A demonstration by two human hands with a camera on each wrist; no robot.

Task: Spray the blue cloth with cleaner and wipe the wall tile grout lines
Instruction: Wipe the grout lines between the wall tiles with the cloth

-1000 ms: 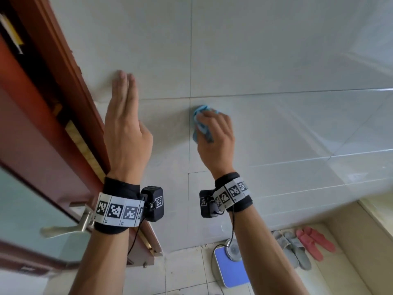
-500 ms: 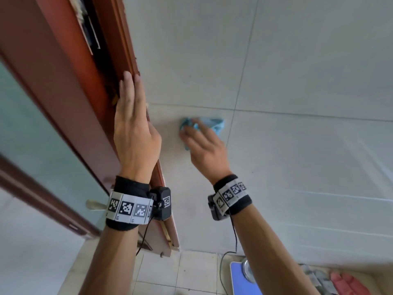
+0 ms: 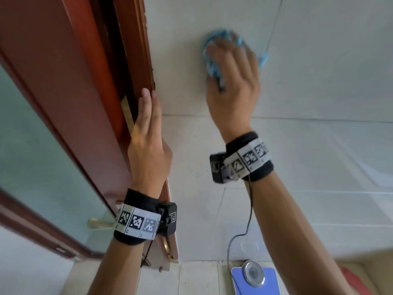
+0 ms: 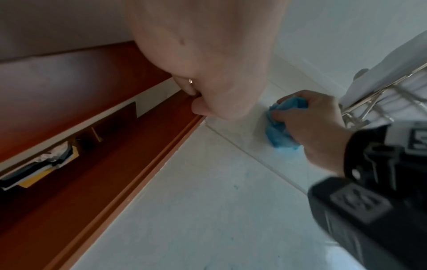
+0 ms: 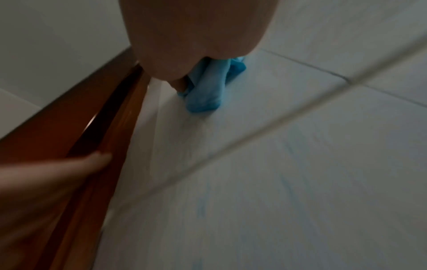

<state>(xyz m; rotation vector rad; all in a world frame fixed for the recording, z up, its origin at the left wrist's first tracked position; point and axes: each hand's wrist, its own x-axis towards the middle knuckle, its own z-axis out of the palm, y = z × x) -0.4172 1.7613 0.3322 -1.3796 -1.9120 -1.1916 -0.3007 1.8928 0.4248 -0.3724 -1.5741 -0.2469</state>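
A bunched blue cloth [image 3: 212, 67] is pressed against the white wall tile [image 3: 319, 71], well above a horizontal grout line [image 3: 297, 119]. My right hand [image 3: 231, 60] grips the cloth [image 4: 280, 131] with curled fingers, and part of it [image 5: 205, 91] hangs below my palm. My left hand [image 3: 148, 116] lies flat with straight fingers on the wall beside the red-brown door frame [image 3: 136, 60]. No spray bottle is in view.
The open wooden door with a glass panel [image 3: 42, 156] and metal handle [image 3: 100, 223] stands at the left. A blue bathroom scale [image 3: 255, 279] lies on the floor below. A wire rack with white fabric [image 4: 381, 87] is to the right.
My right hand has carried the cloth upward from the grout line onto the tile above. My left hand has stayed flat by the door frame. The view has shifted.
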